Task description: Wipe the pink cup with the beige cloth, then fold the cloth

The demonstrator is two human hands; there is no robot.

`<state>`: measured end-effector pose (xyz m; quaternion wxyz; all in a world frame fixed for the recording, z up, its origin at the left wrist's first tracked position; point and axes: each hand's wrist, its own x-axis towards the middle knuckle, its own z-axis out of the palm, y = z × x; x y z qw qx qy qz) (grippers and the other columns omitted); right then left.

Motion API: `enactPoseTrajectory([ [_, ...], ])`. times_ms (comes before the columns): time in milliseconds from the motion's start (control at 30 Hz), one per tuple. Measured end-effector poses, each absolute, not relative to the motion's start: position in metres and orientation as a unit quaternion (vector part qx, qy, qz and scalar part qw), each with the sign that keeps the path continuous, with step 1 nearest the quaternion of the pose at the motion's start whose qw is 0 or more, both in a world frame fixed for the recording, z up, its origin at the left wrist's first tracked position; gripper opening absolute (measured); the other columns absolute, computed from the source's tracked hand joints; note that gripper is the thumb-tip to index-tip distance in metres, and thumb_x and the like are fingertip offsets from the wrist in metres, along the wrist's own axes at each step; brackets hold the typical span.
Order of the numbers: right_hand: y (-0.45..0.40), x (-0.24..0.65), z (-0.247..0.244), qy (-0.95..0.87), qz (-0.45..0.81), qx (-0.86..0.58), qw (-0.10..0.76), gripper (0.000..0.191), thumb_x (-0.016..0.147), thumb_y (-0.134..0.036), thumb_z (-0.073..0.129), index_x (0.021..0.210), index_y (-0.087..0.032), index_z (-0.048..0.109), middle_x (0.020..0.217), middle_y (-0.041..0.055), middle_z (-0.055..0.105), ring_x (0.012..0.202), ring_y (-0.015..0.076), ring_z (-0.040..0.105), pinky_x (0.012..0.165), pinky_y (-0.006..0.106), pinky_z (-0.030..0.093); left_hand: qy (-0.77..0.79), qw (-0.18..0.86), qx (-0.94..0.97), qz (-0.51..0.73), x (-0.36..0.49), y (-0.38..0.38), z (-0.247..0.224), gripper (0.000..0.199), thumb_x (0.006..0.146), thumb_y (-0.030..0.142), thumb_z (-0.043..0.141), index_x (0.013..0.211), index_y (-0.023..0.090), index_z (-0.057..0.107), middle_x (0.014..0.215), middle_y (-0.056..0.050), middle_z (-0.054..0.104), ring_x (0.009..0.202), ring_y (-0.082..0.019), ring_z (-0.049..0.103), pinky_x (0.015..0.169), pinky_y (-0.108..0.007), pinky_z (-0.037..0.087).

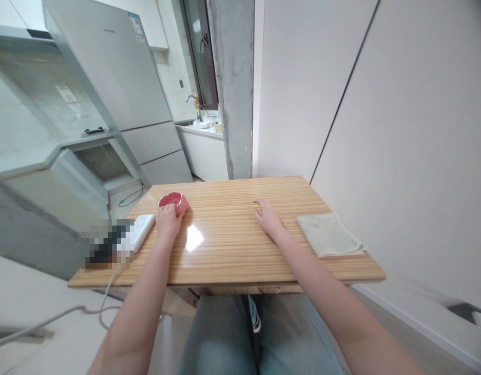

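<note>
A pink bowl [180,204] with a wavy rim is at the far left part of the wooden table [225,229]. My left hand [168,221] grips its near side, with fingers bent over the rim and the thumb by the right side. Whether the bowl rests fully on the table I cannot tell. My right hand [267,216] hovers over or rests on the table right of the middle, its thumb and fingers apart and nothing between them. To its right lies a folded pale grey cloth [330,234].
At the table's left edge sit a white box-like item [142,229] and a blurred dark item [105,247]. A cable [108,294] hangs off that side. Behind stand a fridge [115,67], a sink counter [205,151] and a concrete pillar [235,94]. A pale panelled wall [400,130] borders the right.
</note>
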<state>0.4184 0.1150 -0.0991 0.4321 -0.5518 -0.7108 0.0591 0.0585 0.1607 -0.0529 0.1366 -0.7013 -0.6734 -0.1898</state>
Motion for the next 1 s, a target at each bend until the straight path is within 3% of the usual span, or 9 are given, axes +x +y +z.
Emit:
enactPoseTrajectory([
  [233, 0.113, 0.417, -0.094, -0.71, 0.058, -0.555, 0.431, 0.034, 0.082, -0.017, 0.042, 0.113, -0.015, 0.056, 0.111, 0.0128, 0.059, 0.109, 0.0234, 0.053, 0.098, 0.043, 0.042, -0.687, 0.144, -0.693, -0.168, 0.064, 0.16, -0.057, 0.03, 0.081, 0.033, 0.049, 0.101, 0.012, 0.056, 0.105, -0.016, 0.061, 0.107, -0.033, 0.049, 0.095, -0.044, 0.038],
  [367, 0.103, 0.427, -0.078, -0.682, 0.021, -0.607, 0.407, 0.035, 0.082, -0.018, 0.043, 0.115, -0.015, 0.056, 0.116, 0.0147, 0.058, 0.112, 0.0253, 0.052, 0.1, 0.043, 0.04, -0.683, 0.128, -0.698, -0.175, 0.066, 0.157, -0.055, 0.032, 0.081, 0.032, 0.049, 0.103, 0.011, 0.057, 0.107, -0.016, 0.061, 0.11, -0.032, 0.048, 0.103, -0.044, 0.032],
  [467, 0.072, 0.447, -0.069, -0.576, -0.009, -0.734, 0.36, 0.041, 0.083, -0.025, 0.047, 0.121, -0.014, 0.053, 0.123, 0.0178, 0.055, 0.116, 0.0303, 0.049, 0.099, 0.048, 0.038, -0.674, 0.103, -0.699, -0.216, 0.07, 0.151, -0.052, 0.046, 0.081, 0.033, 0.051, 0.122, 0.011, 0.05, 0.125, -0.017, 0.055, 0.124, -0.033, 0.04, 0.109, -0.052, 0.023],
  [567, 0.027, 0.472, -0.069, -0.478, -0.051, -0.835, 0.268, 0.043, 0.084, -0.03, 0.048, 0.123, -0.014, 0.054, 0.128, 0.0206, 0.051, 0.119, 0.0368, 0.047, 0.1, 0.06, 0.031, -0.654, 0.098, -0.696, -0.282, 0.079, 0.143, -0.048, 0.061, 0.083, 0.035, 0.05, 0.139, 0.015, 0.035, 0.142, -0.016, 0.042, 0.137, -0.034, 0.025, 0.109, -0.063, 0.012],
  [633, 0.002, 0.482, -0.073, -0.429, -0.053, -0.875, 0.219, 0.04, 0.086, -0.032, 0.045, 0.12, -0.015, 0.057, 0.127, 0.0219, 0.052, 0.116, 0.0388, 0.049, 0.094, 0.062, 0.034, -0.612, 0.099, -0.716, -0.321, 0.09, 0.137, -0.046, 0.056, 0.086, 0.032, 0.046, 0.139, 0.016, 0.034, 0.144, -0.015, 0.041, 0.139, -0.031, 0.025, 0.112, -0.06, 0.011],
  [733, -0.013, 0.476, -0.077, -0.433, -0.028, -0.884, 0.176, 0.038, 0.089, -0.037, 0.041, 0.107, -0.013, 0.065, 0.114, 0.0252, 0.058, 0.106, 0.0406, 0.055, 0.082, 0.059, 0.042, -0.499, 0.064, -0.793, -0.344, 0.117, 0.118, -0.043, 0.045, 0.089, 0.027, 0.042, 0.132, 0.017, 0.043, 0.142, -0.013, 0.045, 0.136, -0.024, 0.033, 0.113, -0.048, 0.023],
  [800, -0.008, 0.453, -0.076, -0.48, -0.006, -0.855, 0.194, 0.039, 0.09, -0.039, 0.039, 0.097, -0.014, 0.068, 0.101, 0.0244, 0.063, 0.099, 0.0388, 0.059, 0.08, 0.057, 0.044, -0.434, 0.018, -0.831, -0.347, 0.143, 0.098, -0.043, 0.038, 0.089, 0.026, 0.042, 0.126, 0.019, 0.049, 0.141, -0.011, 0.046, 0.133, -0.022, 0.039, 0.111, -0.043, 0.031],
  [867, 0.002, 0.418, -0.072, -0.57, 0.041, -0.776, 0.268, 0.035, 0.092, -0.034, 0.037, 0.092, -0.019, 0.069, 0.088, 0.0186, 0.067, 0.093, 0.0312, 0.063, 0.081, 0.048, 0.047, -0.404, -0.037, -0.842, -0.355, 0.171, 0.077, -0.045, 0.033, 0.091, 0.024, 0.039, 0.12, 0.021, 0.053, 0.14, -0.01, 0.047, 0.13, -0.019, 0.042, 0.109, -0.04, 0.035],
  [1000, 0.015, 0.349, -0.059, -0.708, 0.191, -0.565, 0.377, 0.033, 0.093, -0.024, 0.034, 0.105, -0.021, 0.064, 0.1, 0.0094, 0.07, 0.094, 0.0209, 0.065, 0.083, 0.034, 0.051, -0.43, -0.133, -0.82, -0.354, 0.206, 0.049, -0.059, 0.039, 0.094, 0.024, 0.031, 0.13, 0.017, 0.046, 0.135, -0.012, 0.053, 0.126, -0.017, 0.048, 0.106, -0.035, 0.04],
])
